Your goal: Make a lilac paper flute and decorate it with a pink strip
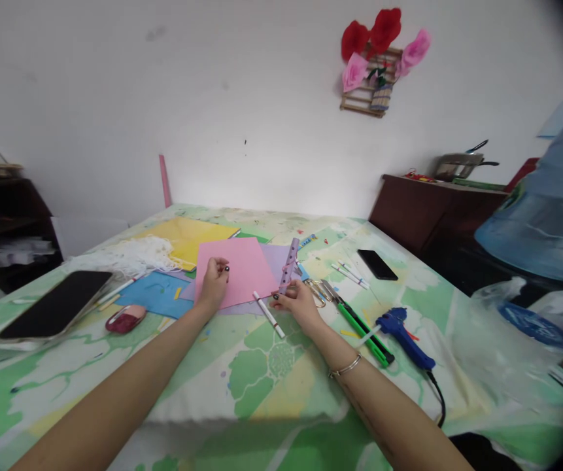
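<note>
My left hand [216, 281] is over the pink sheet [237, 261], its fingers curled together; whether they pinch anything is too small to make out. My right hand [295, 299] holds the lower end of a narrow purple strip [290, 261] with dark dots along it, which stands tilted upward. Beneath the pink sheet lie purple sheets [274, 258] and a blue sheet [151, 293]. A white marker [269, 315] rests just left of my right hand. Metal clips [319, 291] lie right beside that hand.
A green cutter [362, 327], a blue glue gun [406, 337] with a cord, markers [350, 275] and a black phone [378, 264] lie right. On the left are a larger phone [58, 306], a red mouse [125, 318], white string [138, 254] and a yellow sheet [187, 237].
</note>
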`<state>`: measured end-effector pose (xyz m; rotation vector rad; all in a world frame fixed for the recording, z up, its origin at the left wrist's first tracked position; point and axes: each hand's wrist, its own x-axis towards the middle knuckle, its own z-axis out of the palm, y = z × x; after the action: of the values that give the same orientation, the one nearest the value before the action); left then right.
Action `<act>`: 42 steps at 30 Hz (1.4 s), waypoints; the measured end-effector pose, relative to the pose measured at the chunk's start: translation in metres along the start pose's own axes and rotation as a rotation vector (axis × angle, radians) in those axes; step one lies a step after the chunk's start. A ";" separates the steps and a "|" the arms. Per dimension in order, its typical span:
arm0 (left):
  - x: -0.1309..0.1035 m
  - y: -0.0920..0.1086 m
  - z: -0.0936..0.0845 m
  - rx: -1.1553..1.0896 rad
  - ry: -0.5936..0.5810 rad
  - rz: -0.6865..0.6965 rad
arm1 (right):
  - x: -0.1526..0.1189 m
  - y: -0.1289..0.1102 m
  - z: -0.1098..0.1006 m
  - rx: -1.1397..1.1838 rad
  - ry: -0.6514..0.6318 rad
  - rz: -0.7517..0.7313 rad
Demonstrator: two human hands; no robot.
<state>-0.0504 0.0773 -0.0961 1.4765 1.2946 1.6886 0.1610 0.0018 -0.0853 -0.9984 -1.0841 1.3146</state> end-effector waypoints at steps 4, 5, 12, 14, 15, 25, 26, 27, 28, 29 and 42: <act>-0.003 0.007 0.000 -0.050 -0.059 -0.014 | 0.003 0.003 -0.001 -0.001 -0.017 0.014; -0.004 0.009 -0.001 -0.058 -0.076 -0.022 | 0.003 0.003 -0.001 -0.001 -0.022 0.019; -0.007 0.017 -0.002 -0.060 -0.116 -0.053 | 0.004 0.003 -0.003 0.010 -0.034 0.030; -0.008 0.018 -0.002 -0.048 -0.109 -0.062 | 0.004 0.003 -0.004 0.012 -0.032 0.032; -0.008 0.018 -0.003 -0.044 -0.106 -0.068 | 0.004 0.003 -0.004 0.012 -0.031 0.034; -0.011 0.020 -0.005 -0.096 -0.080 -0.101 | 0.004 -0.001 -0.004 0.010 -0.014 0.048; -0.010 0.019 -0.005 -0.105 -0.078 -0.103 | 0.004 -0.001 -0.004 0.011 -0.015 0.049; -0.010 0.018 -0.004 -0.113 -0.076 -0.107 | 0.005 -0.001 -0.004 0.012 -0.015 0.049; -0.010 0.016 -0.004 -0.119 -0.075 -0.114 | 0.005 0.000 -0.004 0.013 -0.014 0.049; -0.009 0.015 -0.004 -0.124 -0.075 -0.123 | 0.006 0.000 -0.005 0.014 -0.013 0.049; -0.010 0.014 -0.004 -0.130 -0.137 -0.169 | 0.004 0.000 -0.007 0.003 -0.029 0.037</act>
<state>-0.0490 0.0617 -0.0879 1.3433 1.1786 1.5065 0.1676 0.0066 -0.0863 -1.0043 -1.0891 1.3643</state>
